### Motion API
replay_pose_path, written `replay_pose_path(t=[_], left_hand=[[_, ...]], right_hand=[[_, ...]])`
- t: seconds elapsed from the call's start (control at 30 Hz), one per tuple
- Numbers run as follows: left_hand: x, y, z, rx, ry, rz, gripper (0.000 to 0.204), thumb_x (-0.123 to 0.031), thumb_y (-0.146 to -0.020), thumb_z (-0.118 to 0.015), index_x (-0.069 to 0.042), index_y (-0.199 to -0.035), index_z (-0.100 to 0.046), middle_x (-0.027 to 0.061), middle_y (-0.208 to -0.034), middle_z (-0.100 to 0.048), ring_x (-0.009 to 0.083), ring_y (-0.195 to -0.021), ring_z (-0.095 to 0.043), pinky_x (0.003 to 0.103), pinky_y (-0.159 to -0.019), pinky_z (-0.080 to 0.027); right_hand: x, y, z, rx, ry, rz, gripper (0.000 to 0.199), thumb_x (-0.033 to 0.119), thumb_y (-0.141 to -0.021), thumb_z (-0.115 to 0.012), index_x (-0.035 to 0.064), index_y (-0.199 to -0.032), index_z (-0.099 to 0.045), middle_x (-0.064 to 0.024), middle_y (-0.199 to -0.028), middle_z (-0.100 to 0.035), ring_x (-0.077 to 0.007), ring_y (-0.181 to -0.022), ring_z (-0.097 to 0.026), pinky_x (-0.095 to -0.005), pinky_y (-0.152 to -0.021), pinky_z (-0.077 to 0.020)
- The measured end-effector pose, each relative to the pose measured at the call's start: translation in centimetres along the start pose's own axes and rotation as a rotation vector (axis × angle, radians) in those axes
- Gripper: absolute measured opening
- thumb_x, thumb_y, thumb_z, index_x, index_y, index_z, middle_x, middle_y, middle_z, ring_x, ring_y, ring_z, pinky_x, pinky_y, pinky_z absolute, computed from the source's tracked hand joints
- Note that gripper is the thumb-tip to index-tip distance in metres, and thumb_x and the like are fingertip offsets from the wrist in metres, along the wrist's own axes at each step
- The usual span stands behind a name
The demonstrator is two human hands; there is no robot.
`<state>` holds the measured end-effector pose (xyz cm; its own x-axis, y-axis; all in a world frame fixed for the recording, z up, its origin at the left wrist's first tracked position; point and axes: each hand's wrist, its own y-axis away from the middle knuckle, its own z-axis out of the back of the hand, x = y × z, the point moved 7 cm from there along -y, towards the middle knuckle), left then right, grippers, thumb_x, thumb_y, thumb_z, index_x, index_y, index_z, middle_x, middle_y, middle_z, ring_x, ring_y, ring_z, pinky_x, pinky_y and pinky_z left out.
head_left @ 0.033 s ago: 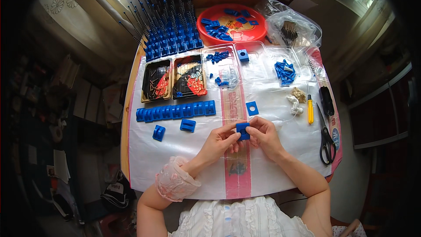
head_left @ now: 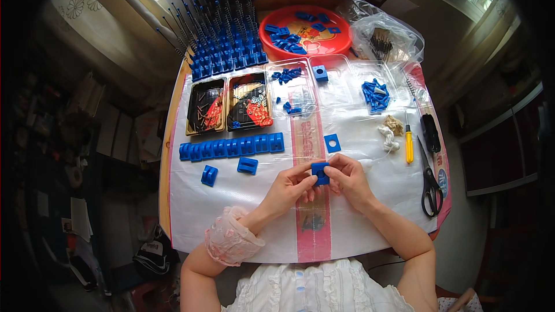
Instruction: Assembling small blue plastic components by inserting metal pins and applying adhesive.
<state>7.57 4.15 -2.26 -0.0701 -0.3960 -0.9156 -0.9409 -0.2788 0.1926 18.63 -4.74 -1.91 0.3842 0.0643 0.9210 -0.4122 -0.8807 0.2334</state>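
Between my two hands, over the pink stripe of the table cover, is a small blue square plastic piece (head_left: 319,174). My left hand (head_left: 292,185) pinches its left side, thumb on the face. On the right side, my right hand (head_left: 349,180) grips the same piece with thumb and fingers; some fingers are hidden beneath it. Just beyond lies a flat blue square plate with a round hole (head_left: 332,143). To the left are two loose blue arched pieces, one (head_left: 247,166) nearer the row and one (head_left: 209,175) farther left. A row of similar blue arched pieces (head_left: 231,147) stands behind them.
Black trays of screws (head_left: 195,107) and small metal parts (head_left: 233,101) sit behind the row, beside clear trays (head_left: 313,95). Blue bases with springs (head_left: 222,58) crowd the back left; a red basin (head_left: 272,46) stands behind. A yellow-handled screwdriver (head_left: 409,145) and black scissors (head_left: 430,188) lie right.
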Motion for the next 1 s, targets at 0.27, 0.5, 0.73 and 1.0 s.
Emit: replay_pose_path(t=[0.27, 0.5, 0.73, 1.0], left_hand=[[-0.45, 0.21, -0.44, -0.009, -0.067, -0.002, 0.041, -0.012, -0.098, -0.055, -0.011, -0.139, -0.051, 0.0027, -0.084, -0.066, 0.0049, -0.063, -0.058, 0.018, -0.053, -0.045], [-0.10, 0.35, -0.30, -0.032, -0.054, 0.041, 0.041, -0.010, -0.097, -0.056, -0.011, -0.138, -0.052, 0.0021, -0.084, -0.066, 0.0054, -0.064, -0.058, 0.019, -0.054, -0.046], [0.01, 0.30, -0.21, -0.033, -0.065, 0.023, 0.041, -0.009, -0.097, -0.056, -0.011, -0.138, -0.052, 0.0024, -0.081, -0.066, 0.0056, -0.063, -0.058, 0.020, -0.053, -0.046], [-0.12, 0.34, -0.34, -0.042, -0.035, 0.037, 0.041, -0.009, -0.097, -0.055, -0.010, -0.138, -0.051, 0.0032, -0.082, -0.067, 0.0066, -0.063, -0.059, 0.020, -0.054, -0.046]], right_hand=[[0.14, 0.10, -0.04, -0.031, 0.022, 0.018, 0.014, 0.014, -0.095, -0.063, 0.0023, -0.089, -0.059, 0.0019, -0.065, -0.057, -0.0016, -0.050, -0.047, -0.0189, -0.044, -0.0369], [0.03, 0.09, -0.02, -0.024, 0.040, 0.004, 0.014, 0.014, -0.095, -0.062, 0.0025, -0.089, -0.058, 0.0013, -0.065, -0.056, -0.0023, -0.050, -0.048, -0.0193, -0.044, -0.0377], [-0.25, 0.03, 0.10, -0.021, 0.012, -0.010, 0.014, 0.015, -0.095, -0.063, 0.0028, -0.090, -0.059, 0.0016, -0.066, -0.058, -0.0013, -0.051, -0.047, -0.0186, -0.044, -0.0370], [-0.06, -0.03, -0.03, -0.003, -0.030, -0.003, 0.011, 0.011, -0.094, -0.063, 0.0010, -0.092, -0.058, -0.0012, -0.071, -0.060, -0.0018, -0.053, -0.050, -0.0187, -0.045, -0.0384]])
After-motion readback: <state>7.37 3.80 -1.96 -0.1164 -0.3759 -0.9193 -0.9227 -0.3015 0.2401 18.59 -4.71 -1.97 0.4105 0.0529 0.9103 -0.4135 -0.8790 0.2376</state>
